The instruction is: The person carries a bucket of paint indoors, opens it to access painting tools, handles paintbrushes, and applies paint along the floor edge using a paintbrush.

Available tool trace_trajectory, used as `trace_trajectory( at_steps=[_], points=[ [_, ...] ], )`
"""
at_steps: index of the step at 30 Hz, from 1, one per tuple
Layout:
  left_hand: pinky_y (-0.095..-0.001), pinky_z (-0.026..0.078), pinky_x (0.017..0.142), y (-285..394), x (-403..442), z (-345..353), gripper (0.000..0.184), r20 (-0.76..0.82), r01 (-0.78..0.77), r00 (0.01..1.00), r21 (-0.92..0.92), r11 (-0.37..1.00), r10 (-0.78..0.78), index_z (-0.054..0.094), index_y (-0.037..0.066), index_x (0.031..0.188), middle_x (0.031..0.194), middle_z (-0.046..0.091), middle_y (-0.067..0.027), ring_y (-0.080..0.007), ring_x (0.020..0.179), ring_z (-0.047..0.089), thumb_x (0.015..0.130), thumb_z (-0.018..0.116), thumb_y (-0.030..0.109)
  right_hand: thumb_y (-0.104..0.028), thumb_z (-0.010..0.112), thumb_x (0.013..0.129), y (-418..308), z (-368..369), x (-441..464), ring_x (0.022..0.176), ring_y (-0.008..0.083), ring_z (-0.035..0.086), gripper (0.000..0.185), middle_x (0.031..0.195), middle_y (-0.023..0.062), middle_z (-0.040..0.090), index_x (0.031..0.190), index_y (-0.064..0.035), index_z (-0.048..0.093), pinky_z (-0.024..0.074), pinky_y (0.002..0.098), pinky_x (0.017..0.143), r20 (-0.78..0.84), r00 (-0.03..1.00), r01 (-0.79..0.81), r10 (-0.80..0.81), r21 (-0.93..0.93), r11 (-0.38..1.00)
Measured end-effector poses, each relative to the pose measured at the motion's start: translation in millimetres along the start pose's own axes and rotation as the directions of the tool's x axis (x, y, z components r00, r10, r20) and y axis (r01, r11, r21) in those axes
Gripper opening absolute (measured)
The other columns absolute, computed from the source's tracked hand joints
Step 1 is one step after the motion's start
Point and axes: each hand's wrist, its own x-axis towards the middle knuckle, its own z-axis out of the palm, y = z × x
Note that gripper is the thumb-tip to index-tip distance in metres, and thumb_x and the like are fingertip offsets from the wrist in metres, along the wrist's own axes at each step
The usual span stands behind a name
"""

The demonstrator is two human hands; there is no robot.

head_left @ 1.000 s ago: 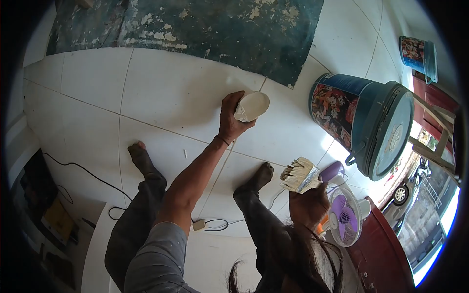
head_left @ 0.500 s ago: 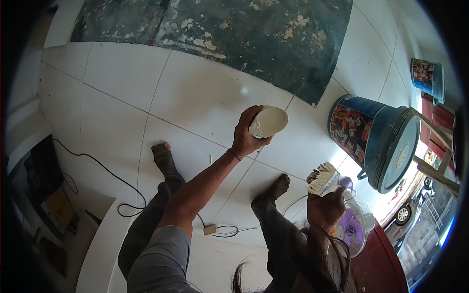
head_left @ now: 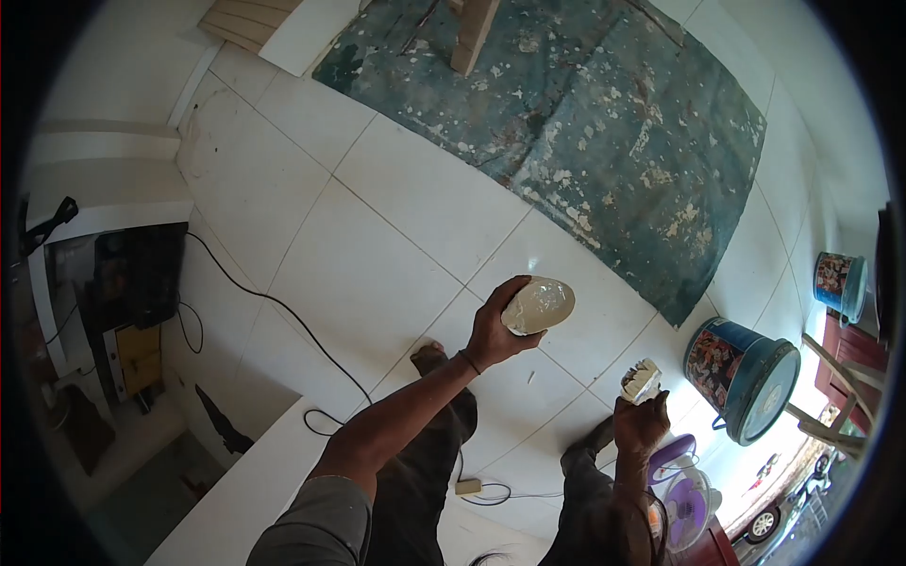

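Note:
My left hand is wrapped round a small pale bowl that has cream-coloured, wet-looking paint in it and smears on its side. The bowl is tipped so that its mouth faces up toward me. Further right, my right hand grips a wide paintbrush, its bristles upward and coated in cream paint. Its handle is hidden in the fingers. Brush and bowl are apart, both held above the white tiled floor.
A paint-spotted green sheet covers the floor ahead, with a wooden leg standing on it. To the right are a lidded bucket, a smaller bucket and a purple fan. A black cable crosses the floor on the left.
My view has turned left, so the sheet, buckets and floor appear shifted, and more of the left side shows. Both hands keep hold of the bowl and the brush.

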Motion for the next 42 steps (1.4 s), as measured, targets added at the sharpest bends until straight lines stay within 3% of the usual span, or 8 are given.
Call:
trace_trajectory(
  at_steps=[5, 6, 16, 21, 26, 30, 40, 42],
  points=[
    [-0.0379, 0.055, 0.101, 30.8, 53.3, -138.2, 0.086, -0.049, 0.005, 0.999, 0.011, 1.000, -0.004, 0.051, 0.007, 0.139, 0.132, 0.062, -0.0132, -0.0287, 0.119, 0.065, 0.065, 0.092, 0.014, -0.028, 0.058, 0.103, 59.1, 121.8, -7.3, 0.131, 0.0364, 0.055, 0.037, 0.139, 0.0191, 0.059, 0.127, -0.0012, 0.063, 0.0437, 0.0516, 0.111, 0.236, 0.965, -0.094, 0.114, -0.098, 0.991],
    [-0.0379, 0.055, 0.101, 35.8, 66.2, -165.7, 0.086, -0.057, -0.010, 0.998, 0.012, 1.000, 0.011, 0.051, 0.007, 0.139, 0.132, 0.062, -0.0132, -0.0287, 0.119, 0.065, 0.065, 0.092, 0.014, -0.030, 0.056, 0.103, 69.3, 150.3, -7.7, 0.130, 0.0348, 0.056, 0.030, 0.131, 0.0153, 0.066, 0.116, -0.0072, 0.070, 0.0388, 0.0576, 0.113, 0.168, 0.980, -0.065, 0.102, -0.214, 0.975],
    [-0.0385, 0.054, 0.100, 24.3, 217.2, -348.0, 0.081, -0.225, -0.047, 0.969, 0.233, 0.971, 0.101, 0.050, 0.005, 0.136, 0.133, 0.059, -0.0136, -0.0261, 0.120, 0.063, 0.066, 0.091, 0.011, -0.029, 0.059, 0.101, 202.1, 325.3, 71.3, 0.129, 0.0324, 0.057, 0.028, 0.131, 0.0114, 0.067, 0.116, -0.0088, 0.071, 0.0372, 0.0544, 0.114, 0.206, 0.965, -0.128, 0.161, -0.164, 0.978],
    [-0.0394, 0.054, 0.099, -8.1, 296.9, -400.5, 0.082, -0.246, -0.029, 0.967, 0.139, 0.990, 0.063, 0.050, 0.007, 0.135, 0.131, 0.058, -0.0129, -0.0285, 0.120, 0.062, 0.064, 0.091, 0.013, -0.029, 0.058, 0.101, 283.7, 398.9, 128.6, 0.128, 0.0314, 0.057, 0.029, 0.129, 0.0109, 0.068, 0.117, -0.0085, 0.072, 0.0373, 0.0532, 0.113, 0.260, 0.947, -0.152, 0.189, -0.156, 0.976],
    [-0.0380, 0.055, 0.099, -41.2, 361.6, -435.2, 0.084, -0.171, -0.020, 0.983, 0.255, 0.967, 0.065, 0.048, 0.005, 0.136, 0.132, 0.059, -0.0130, -0.0269, 0.118, 0.064, 0.065, 0.092, 0.014, -0.028, 0.056, 0.103, 332.0, 445.0, 158.8, 0.128, 0.0319, 0.057, 0.028, 0.130, 0.0116, 0.067, 0.115, -0.0077, 0.071, 0.0376, 0.0531, 0.114, 0.191, 0.955, -0.202, 0.229, -0.149, 0.968],
    [-0.0430, 0.051, 0.100, -79.0, 412.9, -442.3, 0.082, -0.154, -0.011, 0.988, 0.078, 0.997, 0.023, 0.052, 0.009, 0.134, 0.127, 0.056, -0.0118, -0.0323, 0.120, 0.056, 0.062, 0.090, 0.015, -0.028, 0.056, 0.103, 358.6, 467.2, 186.7, 0.129, 0.0316, 0.057, 0.028, 0.128, 0.0120, 0.068, 0.115, -0.0073, 0.070, 0.0376, 0.0520, 0.114, 0.137, 0.984, -0.095, 0.116, -0.151, 0.984],
    [-0.0430, 0.049, 0.100, -205.3, 525.7, -436.6, 0.077, 0.027, -0.120, 0.993, 0.237, 0.964, 0.117, 0.054, 0.009, 0.132, 0.127, 0.056, -0.0115, -0.0311, 0.118, 0.057, 0.064, 0.089, 0.017, -0.027, 0.056, 0.104, 433.7, 458.7, 331.1, 0.128, 0.0307, 0.058, 0.030, 0.131, 0.0129, 0.067, 0.121, -0.0061, 0.068, 0.0380, 0.0529, 0.114, 0.234, 0.966, -0.098, 0.113, -0.077, 0.992],
    [-0.0435, 0.049, 0.099, -240.7, 545.0, -422.3, 0.076, -0.032, -0.154, 0.986, 0.219, 0.964, 0.165, 0.055, 0.008, 0.131, 0.127, 0.056, -0.0116, -0.0313, 0.119, 0.057, 0.064, 0.090, 0.015, -0.027, 0.056, 0.104, 448.0, 454.4, 356.9, 0.128, 0.0305, 0.058, 0.029, 0.130, 0.0134, 0.067, 0.120, -0.0054, 0.067, 0.0388, 0.0516, 0.113, 0.245, 0.963, -0.093, 0.110, -0.078, 0.993]
  ],
)
